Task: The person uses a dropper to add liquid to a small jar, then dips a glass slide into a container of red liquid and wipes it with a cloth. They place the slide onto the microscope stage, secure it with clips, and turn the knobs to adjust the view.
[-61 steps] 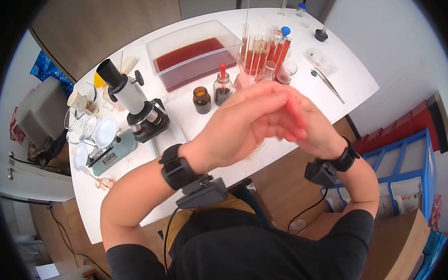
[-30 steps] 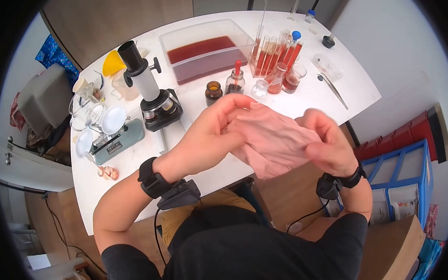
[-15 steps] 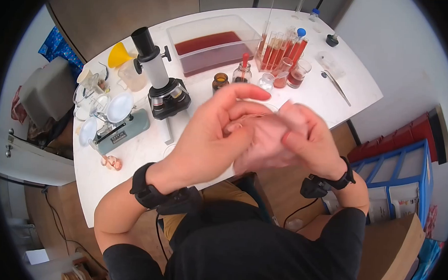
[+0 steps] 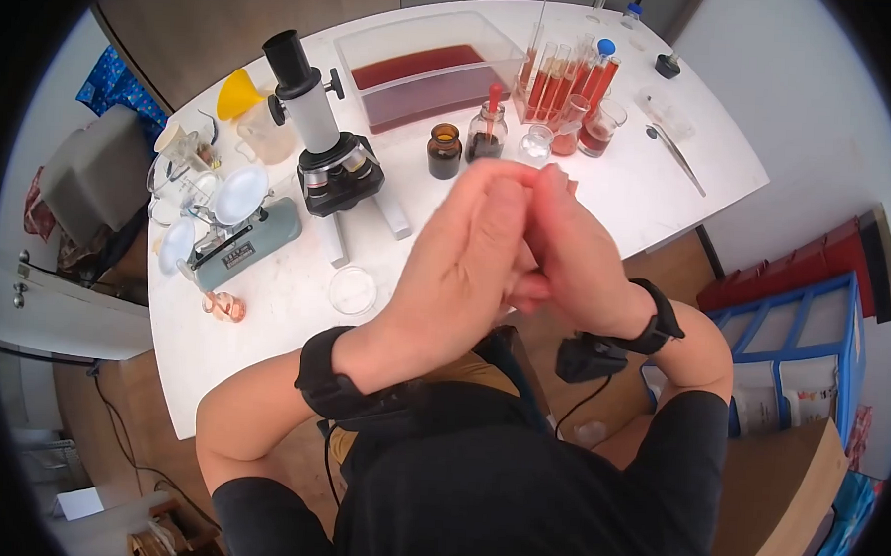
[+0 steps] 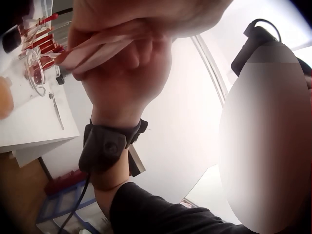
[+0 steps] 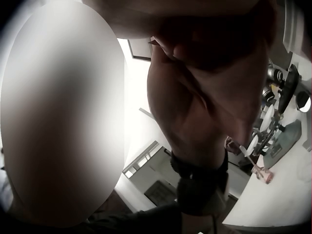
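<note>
My left hand [image 4: 451, 268] and right hand [image 4: 595, 275] are pressed together above the table's front edge, fingers curled toward each other. Between them they grip a crumpled pink cloth [image 5: 100, 51], whose folds stick out between the fingers in the left wrist view. From the head camera the hands hide most of it. Just beyond the fingers stand a small clear glass jar [image 4: 535, 143], a dropper bottle [image 4: 486, 141] with a red bulb and a brown bottle [image 4: 444, 157].
A microscope [image 4: 318, 123] and a balance [image 4: 253, 245] stand on the left, with a petri dish [image 4: 352, 291] nearer me. Behind are a plastic tub [image 4: 434, 94] of red liquid and racked test tubes [image 4: 563, 84]. Tweezers [image 4: 679, 161] lie on the right.
The pink cloth was spread between the hands a second ago. It is now bunched up, and the hands have come together around it. The head view has shifted slightly.
</note>
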`<state>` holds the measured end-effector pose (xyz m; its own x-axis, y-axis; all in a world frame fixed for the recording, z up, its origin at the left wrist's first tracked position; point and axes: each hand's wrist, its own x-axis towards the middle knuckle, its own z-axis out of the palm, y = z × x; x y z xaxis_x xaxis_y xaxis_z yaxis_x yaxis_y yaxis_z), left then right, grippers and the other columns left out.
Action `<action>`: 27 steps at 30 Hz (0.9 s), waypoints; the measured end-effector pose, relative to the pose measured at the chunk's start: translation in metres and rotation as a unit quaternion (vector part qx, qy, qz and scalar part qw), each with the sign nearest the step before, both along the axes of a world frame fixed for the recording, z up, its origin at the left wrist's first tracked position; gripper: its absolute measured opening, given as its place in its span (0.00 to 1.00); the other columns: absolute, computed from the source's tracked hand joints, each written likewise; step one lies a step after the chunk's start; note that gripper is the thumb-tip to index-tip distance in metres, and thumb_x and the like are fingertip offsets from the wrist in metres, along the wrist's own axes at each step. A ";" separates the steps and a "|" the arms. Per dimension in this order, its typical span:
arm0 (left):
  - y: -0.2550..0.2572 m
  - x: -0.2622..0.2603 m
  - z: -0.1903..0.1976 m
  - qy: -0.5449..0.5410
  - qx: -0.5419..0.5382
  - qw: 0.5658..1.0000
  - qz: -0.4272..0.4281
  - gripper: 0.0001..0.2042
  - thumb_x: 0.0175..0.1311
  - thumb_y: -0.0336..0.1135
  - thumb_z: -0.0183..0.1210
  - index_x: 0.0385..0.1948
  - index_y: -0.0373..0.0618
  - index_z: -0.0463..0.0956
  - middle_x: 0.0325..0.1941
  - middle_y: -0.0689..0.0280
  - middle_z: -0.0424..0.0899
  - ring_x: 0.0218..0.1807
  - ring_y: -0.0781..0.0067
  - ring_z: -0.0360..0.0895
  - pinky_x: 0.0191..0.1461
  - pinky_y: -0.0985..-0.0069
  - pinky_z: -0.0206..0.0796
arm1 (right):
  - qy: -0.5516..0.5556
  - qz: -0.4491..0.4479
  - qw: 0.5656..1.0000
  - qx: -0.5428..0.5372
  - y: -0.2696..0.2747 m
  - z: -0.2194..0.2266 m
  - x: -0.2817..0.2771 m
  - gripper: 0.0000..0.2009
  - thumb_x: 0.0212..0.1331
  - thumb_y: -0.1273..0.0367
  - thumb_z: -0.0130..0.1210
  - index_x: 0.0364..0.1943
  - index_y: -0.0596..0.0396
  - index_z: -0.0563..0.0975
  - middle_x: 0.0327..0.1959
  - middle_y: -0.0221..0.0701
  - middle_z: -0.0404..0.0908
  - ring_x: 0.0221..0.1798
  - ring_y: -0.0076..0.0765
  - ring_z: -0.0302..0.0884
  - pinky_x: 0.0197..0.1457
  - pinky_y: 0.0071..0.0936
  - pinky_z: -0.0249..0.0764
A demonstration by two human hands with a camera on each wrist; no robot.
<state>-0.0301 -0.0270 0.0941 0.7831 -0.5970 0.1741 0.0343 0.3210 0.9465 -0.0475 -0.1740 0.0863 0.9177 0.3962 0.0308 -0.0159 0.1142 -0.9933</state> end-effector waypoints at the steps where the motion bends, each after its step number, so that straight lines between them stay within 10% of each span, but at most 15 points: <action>1: -0.003 0.001 -0.002 -0.009 0.000 0.999 0.047 0.18 0.74 0.46 0.34 0.43 0.42 0.67 0.24 0.65 0.73 0.28 0.82 0.72 0.32 0.82 0.68 | -0.093 -0.006 0.995 -0.038 0.008 0.002 0.000 0.29 0.62 0.41 0.38 0.41 0.57 0.67 0.24 0.25 0.70 0.20 0.20 0.64 0.22 0.19 0.61; 4: -0.012 0.000 0.004 -0.017 -0.139 0.986 0.088 0.20 0.74 0.46 0.33 0.34 0.40 0.69 0.25 0.62 0.75 0.29 0.77 0.74 0.31 0.82 0.69 | -0.495 -0.093 0.841 -0.197 0.017 -0.008 0.003 0.14 0.63 0.58 0.50 0.35 0.56 0.69 0.28 0.32 0.72 0.31 0.36 0.70 0.33 0.29 0.67; 8: 0.009 0.014 -0.008 0.077 -0.071 0.994 -0.018 0.21 0.74 0.49 0.30 0.30 0.43 0.65 0.28 0.59 0.74 0.34 0.67 0.73 0.52 0.65 0.66 | -0.492 -0.051 0.815 -0.301 0.013 -0.009 -0.011 0.23 0.55 0.52 0.54 0.45 0.56 0.70 0.42 0.37 0.72 0.47 0.42 0.70 0.49 0.40 0.67; 11: 0.007 0.014 -0.005 0.235 -0.156 0.958 -0.047 0.22 0.73 0.51 0.30 0.46 0.41 0.66 0.49 0.54 0.75 0.51 0.60 0.74 0.58 0.66 0.65 | -0.611 -0.118 0.632 -0.461 0.004 -0.008 -0.023 0.25 0.61 0.49 0.44 0.57 0.47 0.69 0.59 0.35 0.69 0.64 0.42 0.63 0.69 0.54 0.49; 18: 0.022 0.009 -0.008 0.266 -0.145 0.937 -0.173 0.26 0.72 0.54 0.28 0.55 0.44 0.64 0.60 0.51 0.69 0.60 0.54 0.70 0.63 0.60 0.63 | -0.686 -0.159 0.469 -0.533 -0.047 -0.029 -0.019 0.18 0.58 0.48 0.47 0.54 0.21 0.73 0.63 0.13 0.66 0.68 0.41 0.58 0.74 0.57 0.33; 21: 0.044 0.018 -0.003 0.160 -0.176 0.964 -0.119 0.25 0.71 0.55 0.29 0.51 0.49 0.68 0.58 0.52 0.72 0.57 0.49 0.72 0.60 0.50 0.63 | -0.510 -0.243 0.564 -0.602 -0.078 -0.009 -0.021 0.29 0.38 0.61 0.65 0.53 0.42 0.74 0.63 0.29 0.67 0.64 0.42 0.62 0.67 0.53 0.49; 23: 0.057 0.019 -0.005 0.164 -0.157 0.970 -0.090 0.24 0.71 0.55 0.29 0.51 0.49 0.69 0.55 0.51 0.73 0.56 0.47 0.72 0.59 0.50 0.63 | -0.485 -0.241 0.624 -0.563 -0.098 -0.011 -0.012 0.24 0.40 0.68 0.65 0.48 0.49 0.76 0.54 0.35 0.71 0.46 0.41 0.73 0.47 0.34 0.70; 27: 0.064 0.014 -0.016 0.208 -0.077 0.973 -0.063 0.25 0.71 0.55 0.29 0.50 0.47 0.69 0.53 0.51 0.75 0.55 0.47 0.72 0.57 0.52 0.65 | -0.410 -0.092 0.715 -0.559 -0.085 -0.033 -0.007 0.18 0.43 0.69 0.64 0.43 0.50 0.76 0.48 0.28 0.74 0.27 0.35 0.75 0.30 0.28 0.72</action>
<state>-0.0166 0.0373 0.0783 0.7272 -0.6848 -0.0480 0.4527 0.4257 0.7835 -0.0545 -0.2591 0.0531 0.8127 0.4681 0.3470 0.5368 -0.8332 -0.1332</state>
